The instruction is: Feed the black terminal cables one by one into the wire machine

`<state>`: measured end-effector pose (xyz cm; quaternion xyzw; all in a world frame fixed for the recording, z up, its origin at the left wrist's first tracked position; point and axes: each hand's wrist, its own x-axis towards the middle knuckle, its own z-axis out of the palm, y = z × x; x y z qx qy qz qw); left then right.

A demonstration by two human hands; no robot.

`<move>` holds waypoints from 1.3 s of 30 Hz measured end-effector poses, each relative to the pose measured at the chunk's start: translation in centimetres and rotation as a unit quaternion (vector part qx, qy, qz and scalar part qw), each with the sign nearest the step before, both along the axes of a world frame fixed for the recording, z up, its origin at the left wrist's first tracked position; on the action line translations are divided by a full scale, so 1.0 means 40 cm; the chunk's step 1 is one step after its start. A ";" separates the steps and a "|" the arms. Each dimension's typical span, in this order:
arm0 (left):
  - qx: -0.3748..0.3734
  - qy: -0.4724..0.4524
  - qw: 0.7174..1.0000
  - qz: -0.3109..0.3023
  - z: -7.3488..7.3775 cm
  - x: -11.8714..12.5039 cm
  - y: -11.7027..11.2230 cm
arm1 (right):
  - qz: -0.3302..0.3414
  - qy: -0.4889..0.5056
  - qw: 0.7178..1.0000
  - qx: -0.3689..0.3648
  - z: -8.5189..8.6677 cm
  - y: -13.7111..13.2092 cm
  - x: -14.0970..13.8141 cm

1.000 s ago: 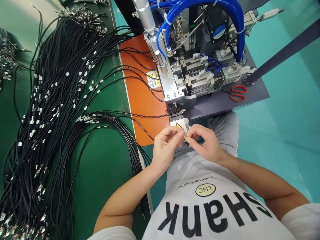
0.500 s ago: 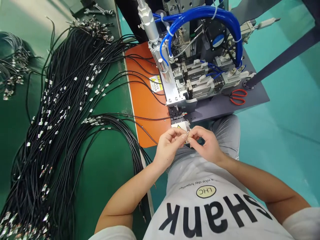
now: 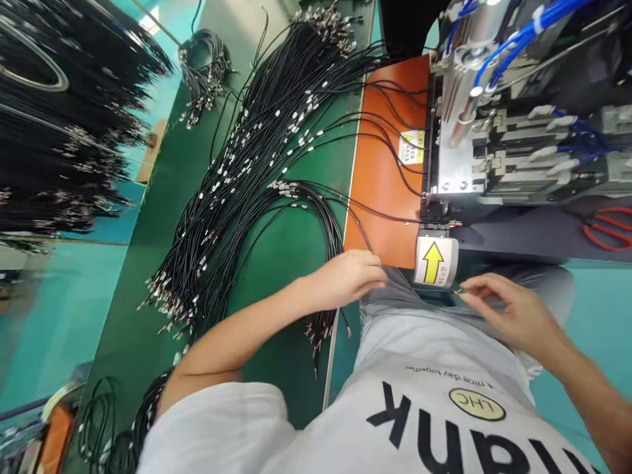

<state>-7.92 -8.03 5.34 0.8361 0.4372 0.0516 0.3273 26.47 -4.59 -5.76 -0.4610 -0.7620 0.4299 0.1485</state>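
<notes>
My left hand is closed beside the orange plate's front edge, its fingers curled around a thin black cable that comes from the left. From there the cable appears to run on toward my right hand. Thumb and forefinger of that hand pinch the cable's thin wire end, just right of a white guard with a yellow arrow. Another black cable lies across the orange plate, its bared coloured wires poking out of a black holder on the machine.
Bundled black cables with white tags cover much of the green table. The metal press machine with blue hoses stands at upper right. Red-handled scissors lie on its dark base. More cables hang at far left.
My hands, earlier together at the wire end, have moved apart: the left is along the cable, the right still at its end. My view has swung left.
</notes>
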 end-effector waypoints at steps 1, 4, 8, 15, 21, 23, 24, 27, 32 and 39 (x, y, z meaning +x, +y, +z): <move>0.024 0.072 0.997 -0.032 -0.008 -0.034 -0.013 | 0.003 -0.037 0.999 0.005 -0.003 0.013 0.020; 0.079 0.195 0.970 -0.119 -0.065 -0.082 -0.054 | -0.040 -0.102 0.992 0.062 0.025 0.043 0.052; 0.102 0.225 0.960 -0.133 -0.134 -0.056 -0.088 | -0.100 -0.087 0.987 0.094 0.110 0.037 0.015; 0.143 0.219 0.947 -0.184 -0.038 -0.041 -0.037 | -0.107 -0.039 0.991 0.075 0.181 -0.005 -0.048; 0.218 0.126 0.967 -0.047 0.084 -0.004 0.044 | -0.051 0.101 0.993 0.045 0.206 -0.017 -0.129; 0.223 0.109 0.969 -0.012 0.062 0.032 0.060 | -0.042 0.155 0.986 0.041 0.212 -0.015 -0.167; 0.223 0.105 0.969 -0.001 0.042 0.051 0.066 | -0.042 0.178 0.982 0.037 0.212 -0.012 -0.182; 0.210 0.096 0.973 0.024 -0.021 0.100 0.071 | -0.079 0.224 0.971 0.028 0.206 -0.001 -0.201; 0.177 0.079 0.979 0.069 -0.042 0.140 0.064 | -0.154 0.232 0.959 0.048 0.190 0.007 -0.186; 0.122 -0.122 0.984 0.046 -0.016 0.198 0.078 | -0.145 0.267 0.952 0.022 0.189 0.014 -0.160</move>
